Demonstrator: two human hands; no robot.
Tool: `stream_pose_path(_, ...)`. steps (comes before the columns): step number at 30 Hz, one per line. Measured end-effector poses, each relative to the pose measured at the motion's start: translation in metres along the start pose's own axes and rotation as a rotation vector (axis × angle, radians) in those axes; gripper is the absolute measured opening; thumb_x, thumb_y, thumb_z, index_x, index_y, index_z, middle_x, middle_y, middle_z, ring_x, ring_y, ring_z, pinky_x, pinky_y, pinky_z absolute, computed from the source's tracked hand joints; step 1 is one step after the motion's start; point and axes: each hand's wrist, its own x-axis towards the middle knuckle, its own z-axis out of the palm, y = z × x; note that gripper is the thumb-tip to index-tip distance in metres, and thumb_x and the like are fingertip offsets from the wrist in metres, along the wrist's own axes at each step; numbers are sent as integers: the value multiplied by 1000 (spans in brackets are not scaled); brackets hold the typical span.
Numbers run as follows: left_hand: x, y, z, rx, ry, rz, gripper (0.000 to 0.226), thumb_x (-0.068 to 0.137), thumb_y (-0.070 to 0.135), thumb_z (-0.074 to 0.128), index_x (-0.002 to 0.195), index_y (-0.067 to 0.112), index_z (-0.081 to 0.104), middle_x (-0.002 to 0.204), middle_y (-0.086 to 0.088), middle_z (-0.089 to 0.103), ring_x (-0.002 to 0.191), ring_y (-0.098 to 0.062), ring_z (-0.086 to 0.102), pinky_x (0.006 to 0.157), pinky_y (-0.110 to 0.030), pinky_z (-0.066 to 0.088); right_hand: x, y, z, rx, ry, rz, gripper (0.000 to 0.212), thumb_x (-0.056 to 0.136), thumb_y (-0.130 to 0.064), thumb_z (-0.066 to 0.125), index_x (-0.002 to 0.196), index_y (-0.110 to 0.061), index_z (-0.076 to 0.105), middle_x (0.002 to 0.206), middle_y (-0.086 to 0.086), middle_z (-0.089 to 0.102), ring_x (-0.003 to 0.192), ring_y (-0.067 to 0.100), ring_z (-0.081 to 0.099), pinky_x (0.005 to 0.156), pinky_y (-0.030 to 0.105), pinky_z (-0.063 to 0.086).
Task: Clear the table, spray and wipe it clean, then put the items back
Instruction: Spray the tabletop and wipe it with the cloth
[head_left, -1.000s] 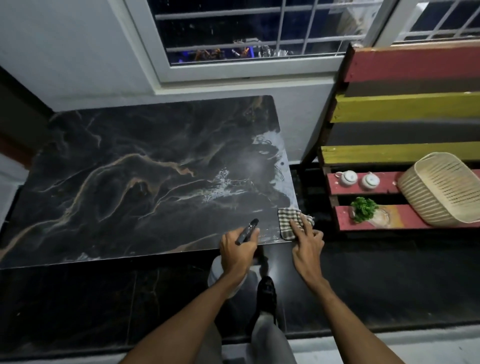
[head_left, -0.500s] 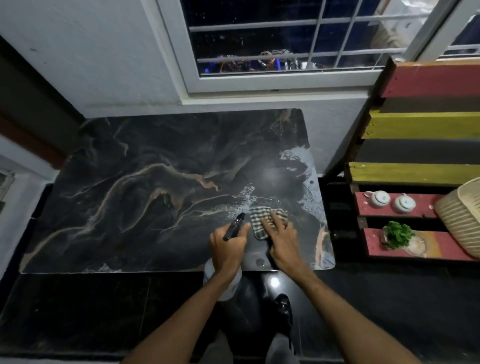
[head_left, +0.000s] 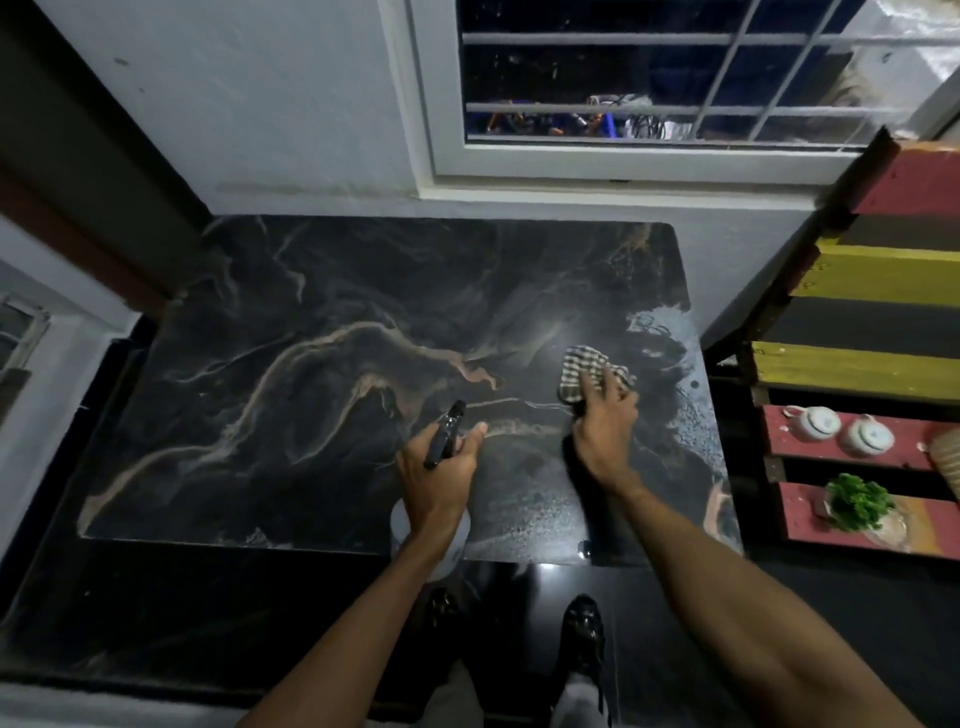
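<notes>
A red-and-yellow slatted shelf (head_left: 883, 270) is standing right of the barred window (head_left: 597, 67), and a glossy black floor (head_left: 208, 597) is spreading well below it.

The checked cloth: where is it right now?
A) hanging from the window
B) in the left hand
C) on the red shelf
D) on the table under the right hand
D: the right hand presses the checked cloth on the table, while the left hand grips the spray bottle.

A pale wall (head_left: 291, 104) carries a white-framed window (head_left: 623, 162) with bars, and it is dark behind the glass. The floor (head_left: 156, 613) is glossy black. At the right stands a shelf (head_left: 883, 270) of red and yellow planks. The light is dim.
</notes>
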Motion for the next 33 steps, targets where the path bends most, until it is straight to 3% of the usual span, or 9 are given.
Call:
stream_pose_path(5,-12,7,15,3,-28,34,42,80,24,86,57,8,54,52,0,55,51,-21,55,54,-33,44,-95,-5,17,-50,-252,-572,72,85,-6,49,151,-33,35,163,2,22,113,28,41,91,42,40)
stream_pose_path(6,-19,11,20,-3,-38,33,42,80,24,86,57,8,55,52,0,55,52,-22,55,54,-32,44,-91,12,7,-69,-240,-545,73,83,-6,50,150,-34,37,163,1,23,110,28,41,89,42,39)
stream_pose_path(10,-54,25,34,-12,-89,17,44,81,28,85,59,8,53,51,2,54,50,-17,52,55,-31,43,-86,71,-32,7,-11,132,80,69,1,49,145,-24,46,160,10,25,124,45,36,104,52,34)
stream_pose_path(15,-97,33,52,39,-142,23,43,82,28,84,58,12,52,50,8,51,49,-5,50,54,-25,36,-192,67,-18,-25,-253,-433,80,76,-7,52,151,-33,36,163,2,22,117,30,43,94,42,42)
stream_pose_path(18,-118,40,64,37,-176,13,42,83,25,83,58,14,51,50,8,50,52,-4,54,51,-11,33,-186,125,-42,27,-105,-84,84,71,2,51,146,-34,44,161,0,27,121,30,43,95,40,41)
stream_pose_path(21,-138,46,75,46,-209,-13,43,83,30,82,58,18,50,51,5,52,49,-8,51,53,-21,37,-183,150,-68,35,-9,265,86,66,8,53,144,-29,48,161,4,26,112,32,41,84,34,34)
stream_pose_path(26,-165,57,95,61,-270,2,46,84,33,81,56,25,46,52,9,50,60,-20,57,63,-30,39,-209,145,-56,-20,-218,-167,93,69,2,50,151,-39,33,165,-3,15,128,31,36,94,37,40)
stream_pose_path(29,-168,58,106,71,-282,-27,45,84,38,80,55,30,46,56,12,52,75,-34,61,71,-40,49,-192,159,-67,20,-153,-8,90,66,5,51,146,-35,43,162,-1,24,119,27,41,91,37,41)
stream_pose_path(33,-156,65,119,74,-290,-54,42,82,41,80,56,28,50,57,10,57,72,-29,63,71,-38,50,-169,146,-65,17,-97,72,77,75,5,52,142,-33,49,160,-1,28,119,27,39,97,36,39)
